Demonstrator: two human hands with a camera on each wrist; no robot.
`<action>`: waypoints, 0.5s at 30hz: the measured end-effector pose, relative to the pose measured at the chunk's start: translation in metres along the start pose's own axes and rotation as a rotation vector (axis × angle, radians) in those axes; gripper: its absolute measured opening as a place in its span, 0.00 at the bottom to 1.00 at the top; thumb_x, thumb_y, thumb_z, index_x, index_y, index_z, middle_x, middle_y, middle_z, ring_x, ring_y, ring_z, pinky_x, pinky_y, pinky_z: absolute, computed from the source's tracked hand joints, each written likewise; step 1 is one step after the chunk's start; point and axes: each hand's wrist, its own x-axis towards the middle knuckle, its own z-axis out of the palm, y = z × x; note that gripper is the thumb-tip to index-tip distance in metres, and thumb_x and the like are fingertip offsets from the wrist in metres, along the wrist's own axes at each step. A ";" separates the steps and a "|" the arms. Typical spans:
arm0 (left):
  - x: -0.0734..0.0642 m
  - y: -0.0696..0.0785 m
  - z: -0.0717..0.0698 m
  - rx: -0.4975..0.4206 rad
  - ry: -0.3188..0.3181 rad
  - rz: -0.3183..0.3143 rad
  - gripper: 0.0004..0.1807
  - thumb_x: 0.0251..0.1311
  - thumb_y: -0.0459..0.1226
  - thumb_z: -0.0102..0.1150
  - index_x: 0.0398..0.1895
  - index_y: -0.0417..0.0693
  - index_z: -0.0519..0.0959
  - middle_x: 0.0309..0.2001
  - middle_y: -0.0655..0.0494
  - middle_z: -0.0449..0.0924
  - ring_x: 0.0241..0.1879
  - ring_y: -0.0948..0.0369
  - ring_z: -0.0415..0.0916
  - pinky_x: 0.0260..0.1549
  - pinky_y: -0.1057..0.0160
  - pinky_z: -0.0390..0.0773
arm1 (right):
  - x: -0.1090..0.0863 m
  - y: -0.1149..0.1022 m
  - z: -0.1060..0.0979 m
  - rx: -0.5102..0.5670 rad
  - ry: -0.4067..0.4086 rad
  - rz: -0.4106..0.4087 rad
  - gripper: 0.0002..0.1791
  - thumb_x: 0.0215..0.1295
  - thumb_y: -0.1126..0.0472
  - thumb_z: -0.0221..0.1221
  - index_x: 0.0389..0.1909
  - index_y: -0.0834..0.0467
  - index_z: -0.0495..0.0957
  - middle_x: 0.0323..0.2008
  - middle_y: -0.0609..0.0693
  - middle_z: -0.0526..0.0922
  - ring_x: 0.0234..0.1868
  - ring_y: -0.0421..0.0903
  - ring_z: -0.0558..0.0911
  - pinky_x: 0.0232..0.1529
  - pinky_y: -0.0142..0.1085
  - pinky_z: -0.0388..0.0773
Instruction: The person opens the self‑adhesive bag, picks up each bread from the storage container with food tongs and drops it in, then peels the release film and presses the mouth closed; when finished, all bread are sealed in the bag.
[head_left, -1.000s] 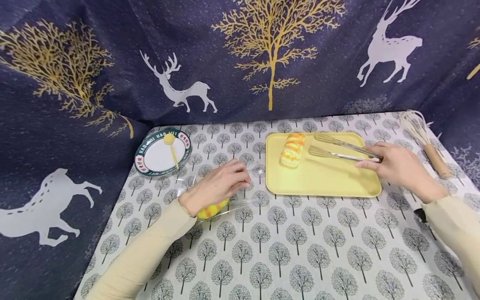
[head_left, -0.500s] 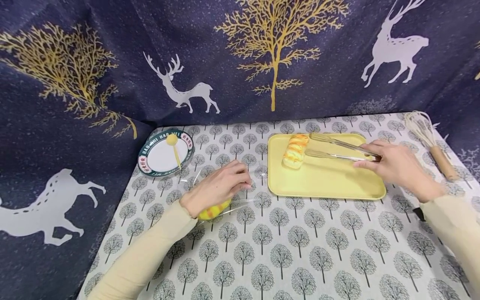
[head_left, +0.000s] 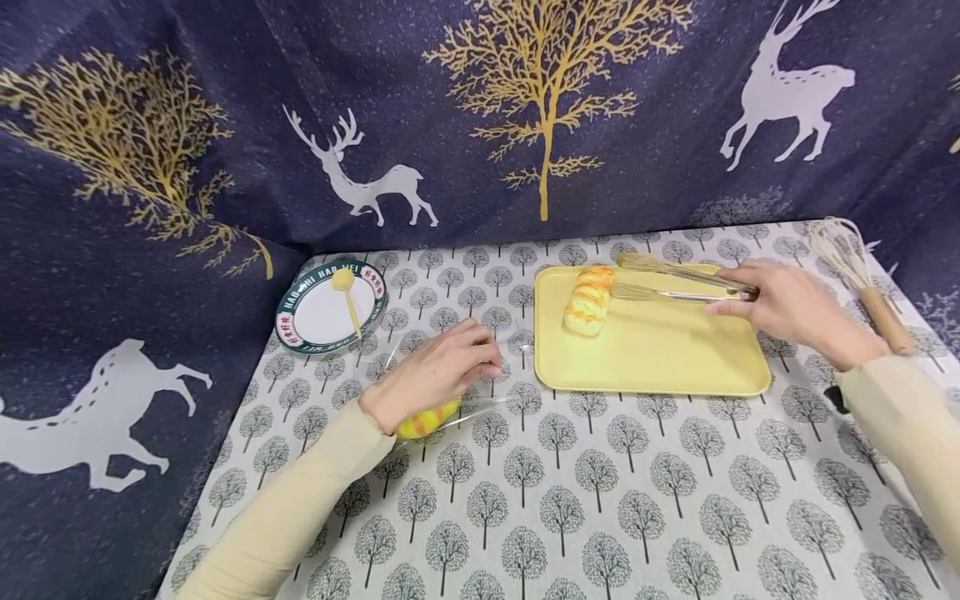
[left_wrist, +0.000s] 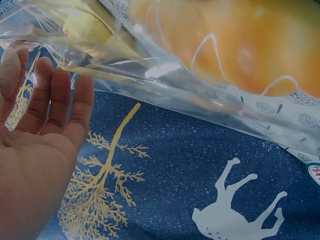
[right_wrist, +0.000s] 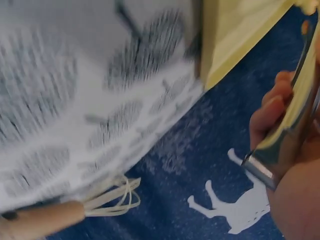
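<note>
My left hand (head_left: 450,362) pinches the edge of a clear plastic bag (left_wrist: 165,82). A yellow-orange bread (head_left: 422,422) with white icing lines shows beside that wrist, partly hidden by the hand. My right hand (head_left: 787,307) grips metal tongs (head_left: 693,273) over the yellow tray (head_left: 645,367). The tongs' two arms stand apart, nothing between them. On the tray's left side lies a golden-topped bread roll (head_left: 588,302), just left of the tong tips. In the right wrist view, fingers curl round the tongs' handle end (right_wrist: 270,160).
An oval plate (head_left: 322,312) with a green patterned rim holds a yellow spoon (head_left: 347,292) at the back left. A whisk (head_left: 885,317) with a wooden handle lies right of the tray. A dark cloth (head_left: 480,167) hangs behind the table.
The right hand has moved slightly away from me, carrying the tongs. Their tips have shifted left and back, closer to the bread roll. The left hand has stayed in place.
</note>
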 end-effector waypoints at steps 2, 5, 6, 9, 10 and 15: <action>0.000 0.000 0.001 -0.002 0.002 0.003 0.04 0.71 0.38 0.68 0.44 0.50 0.88 0.44 0.57 0.84 0.49 0.61 0.79 0.53 0.66 0.86 | 0.010 0.006 -0.005 0.002 -0.054 0.015 0.41 0.70 0.41 0.72 0.74 0.62 0.76 0.74 0.73 0.74 0.60 0.74 0.82 0.59 0.76 0.75; 0.000 -0.002 0.004 -0.007 0.001 0.011 0.03 0.71 0.37 0.68 0.43 0.50 0.88 0.44 0.57 0.85 0.49 0.61 0.79 0.54 0.66 0.87 | 0.023 0.013 -0.011 0.002 -0.093 0.028 0.42 0.70 0.40 0.72 0.75 0.62 0.75 0.72 0.72 0.77 0.51 0.67 0.86 0.53 0.69 0.80; 0.000 -0.002 0.004 -0.010 -0.001 0.011 0.03 0.70 0.37 0.68 0.43 0.50 0.87 0.44 0.57 0.85 0.49 0.61 0.79 0.54 0.66 0.87 | 0.026 0.015 -0.012 0.004 -0.100 0.032 0.42 0.70 0.40 0.72 0.75 0.62 0.76 0.70 0.72 0.78 0.48 0.63 0.87 0.51 0.67 0.81; 0.000 -0.003 0.004 -0.011 -0.005 0.004 0.03 0.70 0.37 0.68 0.43 0.50 0.87 0.44 0.57 0.85 0.50 0.61 0.80 0.55 0.66 0.87 | 0.035 0.018 -0.013 0.061 -0.139 0.057 0.42 0.72 0.39 0.70 0.76 0.63 0.74 0.70 0.73 0.78 0.45 0.59 0.87 0.53 0.65 0.81; 0.000 -0.003 0.004 -0.008 -0.005 0.000 0.03 0.71 0.38 0.67 0.43 0.50 0.87 0.44 0.57 0.85 0.50 0.61 0.80 0.56 0.66 0.86 | 0.037 0.019 -0.012 0.079 -0.151 0.064 0.42 0.73 0.39 0.68 0.76 0.63 0.74 0.70 0.73 0.78 0.46 0.59 0.86 0.54 0.65 0.81; 0.000 -0.004 0.004 0.014 -0.004 -0.003 0.03 0.71 0.39 0.67 0.42 0.51 0.87 0.44 0.58 0.85 0.50 0.62 0.79 0.55 0.66 0.86 | 0.046 0.015 -0.003 0.183 -0.215 0.067 0.41 0.77 0.40 0.65 0.75 0.67 0.73 0.74 0.78 0.72 0.62 0.75 0.81 0.65 0.74 0.75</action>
